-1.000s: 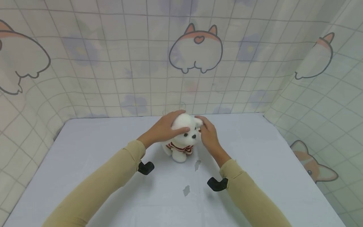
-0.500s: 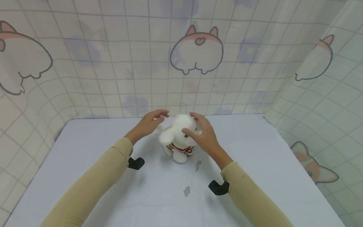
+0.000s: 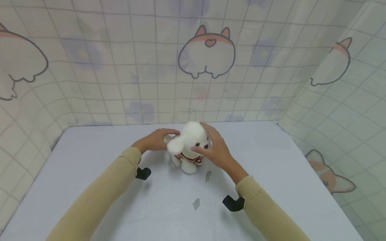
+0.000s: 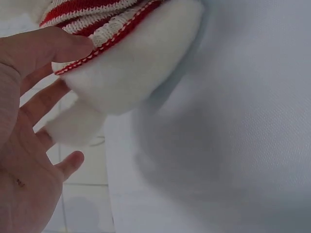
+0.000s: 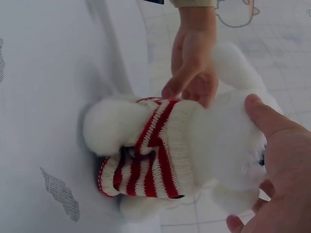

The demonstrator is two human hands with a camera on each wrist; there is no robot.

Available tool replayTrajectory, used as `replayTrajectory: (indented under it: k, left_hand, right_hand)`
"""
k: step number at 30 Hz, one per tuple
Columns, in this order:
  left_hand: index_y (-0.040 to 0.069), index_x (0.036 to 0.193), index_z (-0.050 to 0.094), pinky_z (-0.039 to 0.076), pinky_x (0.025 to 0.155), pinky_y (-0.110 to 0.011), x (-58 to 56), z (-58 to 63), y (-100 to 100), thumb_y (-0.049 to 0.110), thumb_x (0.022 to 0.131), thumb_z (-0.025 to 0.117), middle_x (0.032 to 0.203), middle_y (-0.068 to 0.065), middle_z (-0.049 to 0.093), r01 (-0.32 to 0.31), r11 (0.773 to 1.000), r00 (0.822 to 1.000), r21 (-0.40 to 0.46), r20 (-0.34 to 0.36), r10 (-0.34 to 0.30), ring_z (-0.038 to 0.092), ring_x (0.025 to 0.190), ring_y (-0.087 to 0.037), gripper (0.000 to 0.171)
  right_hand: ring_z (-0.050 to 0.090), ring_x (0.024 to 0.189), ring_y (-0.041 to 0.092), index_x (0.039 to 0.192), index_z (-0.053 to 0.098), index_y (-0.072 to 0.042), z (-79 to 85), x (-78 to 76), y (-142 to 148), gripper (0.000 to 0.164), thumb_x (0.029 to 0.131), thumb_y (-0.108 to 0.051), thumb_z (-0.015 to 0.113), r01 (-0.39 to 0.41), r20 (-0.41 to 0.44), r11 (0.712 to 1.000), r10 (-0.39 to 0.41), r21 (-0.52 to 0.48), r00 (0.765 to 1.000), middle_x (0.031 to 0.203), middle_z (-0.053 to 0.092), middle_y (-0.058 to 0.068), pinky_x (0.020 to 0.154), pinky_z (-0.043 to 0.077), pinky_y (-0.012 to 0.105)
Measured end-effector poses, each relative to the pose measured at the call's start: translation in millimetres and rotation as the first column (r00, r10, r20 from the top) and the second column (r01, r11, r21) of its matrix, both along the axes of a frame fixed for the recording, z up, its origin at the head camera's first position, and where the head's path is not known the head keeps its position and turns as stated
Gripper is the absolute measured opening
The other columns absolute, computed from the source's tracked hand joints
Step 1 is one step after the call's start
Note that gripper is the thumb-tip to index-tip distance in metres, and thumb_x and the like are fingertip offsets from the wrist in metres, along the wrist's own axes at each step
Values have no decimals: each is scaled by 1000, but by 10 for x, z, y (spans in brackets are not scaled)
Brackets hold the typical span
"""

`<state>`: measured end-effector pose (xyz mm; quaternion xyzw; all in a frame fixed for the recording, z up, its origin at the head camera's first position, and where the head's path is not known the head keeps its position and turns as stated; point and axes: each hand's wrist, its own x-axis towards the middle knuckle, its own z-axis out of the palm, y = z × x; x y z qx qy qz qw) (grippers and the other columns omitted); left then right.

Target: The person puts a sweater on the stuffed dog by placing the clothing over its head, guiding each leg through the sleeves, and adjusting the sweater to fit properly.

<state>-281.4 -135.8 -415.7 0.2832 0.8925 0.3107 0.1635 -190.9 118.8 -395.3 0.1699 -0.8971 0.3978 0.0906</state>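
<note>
A white plush dog (image 3: 187, 137) with black eyes and nose stands on the white table, wearing a red-and-cream striped knit sweater (image 5: 155, 160). My left hand (image 3: 155, 139) is at its back. In the left wrist view, the left thumb (image 4: 73, 48) lies on the sweater's hem and the fingers reach round the far side, near a round white tail (image 4: 77, 124). My right hand (image 3: 218, 150) holds the head from the other side. In the right wrist view its thumb (image 5: 265, 116) presses the cheek, while the other fingers go partly hidden behind the head.
Two small grey patches (image 3: 196, 203) mark the white tabletop (image 3: 169, 207) in front of the dog. A hanging cloth (image 3: 144, 67) with a grid and cartoon corgis encloses the table's back and sides. A black bracket (image 3: 233, 203) sticks out from each wrist.
My left hand has left the dog's head, drawn back to the left, then come down to its sweatered back. The right hand has moved from the ear onto the head, its thumb now across the face.
</note>
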Motion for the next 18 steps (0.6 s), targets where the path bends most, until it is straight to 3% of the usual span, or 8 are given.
replayTrajectory:
  k: [7, 12, 15, 18]
  left_hand:
    - [25, 130, 55, 29, 113, -60, 2, -33, 29, 28, 77, 78, 144, -8, 50, 8, 1000, 1000, 27, 19, -9, 39, 139, -31, 57]
    - [21, 120, 53, 32, 112, -57, 49, -89, 63, 32, 76, 80, 138, -9, 54, -26, 1000, 999, 16, 19, 25, 43, 136, -30, 52]
    - [20, 114, 51, 40, 107, -51, 103, -151, 109, 43, 77, 79, 131, -6, 57, -45, 999, 999, 7, -8, 45, 50, 127, -26, 53]
    - [19, 107, 49, 49, 90, -39, 180, -209, 177, 51, 76, 77, 115, -2, 60, -72, 997, 995, -2, -63, 72, 56, 107, -20, 52]
  right_hand:
    - [37, 141, 27, 150, 34, -17, -11, -28, 75, 79, 84, -35, 74, 21, -40, 1000, -21, 0, 999, 152, 40, 6, 112, 35, 51]
    - [42, 137, 27, 143, 44, -16, -80, -105, 169, 62, 89, -33, 70, 133, -43, 991, -134, -27, 990, 146, 47, 5, 112, 36, 48]
    - [52, 123, 27, 131, 51, -10, -133, -156, 212, 51, 89, -35, 69, 224, -25, 973, -226, -62, 974, 132, 54, 7, 102, 44, 45]
    - [60, 101, 24, 109, 56, -7, -176, -197, 234, 37, 90, -36, 68, 310, 30, 945, -309, -100, 951, 109, 61, 8, 82, 50, 36]
